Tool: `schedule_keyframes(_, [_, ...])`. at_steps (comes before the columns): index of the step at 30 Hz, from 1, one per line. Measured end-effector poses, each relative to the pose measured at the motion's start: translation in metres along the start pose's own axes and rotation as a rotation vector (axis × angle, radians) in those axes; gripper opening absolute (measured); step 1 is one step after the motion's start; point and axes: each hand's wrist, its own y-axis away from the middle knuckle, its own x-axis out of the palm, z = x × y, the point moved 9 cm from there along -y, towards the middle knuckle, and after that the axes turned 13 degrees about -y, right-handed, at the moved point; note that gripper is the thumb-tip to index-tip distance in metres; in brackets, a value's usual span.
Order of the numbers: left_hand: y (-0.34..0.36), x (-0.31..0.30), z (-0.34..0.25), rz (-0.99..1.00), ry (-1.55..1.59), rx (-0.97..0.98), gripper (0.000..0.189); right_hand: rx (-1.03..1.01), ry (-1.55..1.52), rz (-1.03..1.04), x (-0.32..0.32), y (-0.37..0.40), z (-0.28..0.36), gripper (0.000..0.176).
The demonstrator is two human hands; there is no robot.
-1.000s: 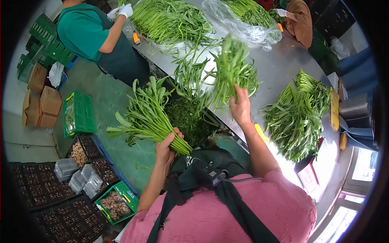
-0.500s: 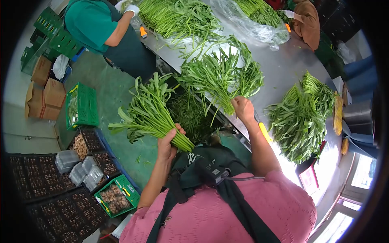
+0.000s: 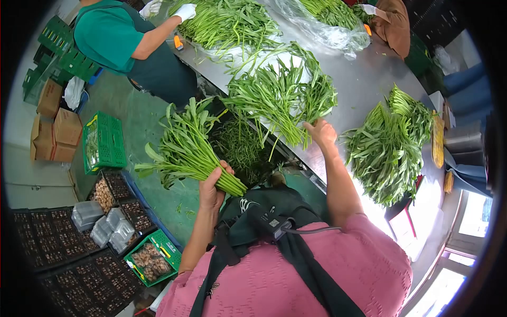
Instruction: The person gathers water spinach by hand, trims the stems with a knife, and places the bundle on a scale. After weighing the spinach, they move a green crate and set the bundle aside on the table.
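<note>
Greens [image 3: 191, 150] in the left hand [image 3: 214, 185] fan out, leafy.

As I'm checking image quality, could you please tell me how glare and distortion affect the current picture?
Head view: bright glare washes out part of the metal table and the windows at lower right; wide-angle distortion bends straight edges inside a dark rounded border; the greens in the left hand look fairly sharp.

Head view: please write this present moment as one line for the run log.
left hand: grips bunch of greens | right hand: at loose greens, grip unclear | metal table: under loose greens
</note>
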Motion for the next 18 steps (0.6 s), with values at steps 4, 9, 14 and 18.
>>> schedule_keyframes(4, [0.0, 0.003, 0.0, 0.01, -0.013, -0.004, 0.026, -0.329, -0.186, -0.153, 0.01, -0.003, 0.021, 0.028])
schedule_keyframes(9, [0.002, 0.004, 0.001, 0.009, -0.008, -0.029, 0.026, -0.22, -0.47, -0.345, -0.056, -0.016, 0.018, 0.023])
schedule_keyframes(14, [0.0, -0.001, 0.0, -0.028, -0.003, 0.012, 0.026, -0.243, -0.482, -0.4, -0.081, -0.028, 0.001, 0.035])
schedule_keyframes(18, [0.0, 0.0, 0.0, -0.035, 0.003, 0.014, 0.025, -0.232, -0.358, -0.16, -0.038, -0.042, -0.025, 0.04])
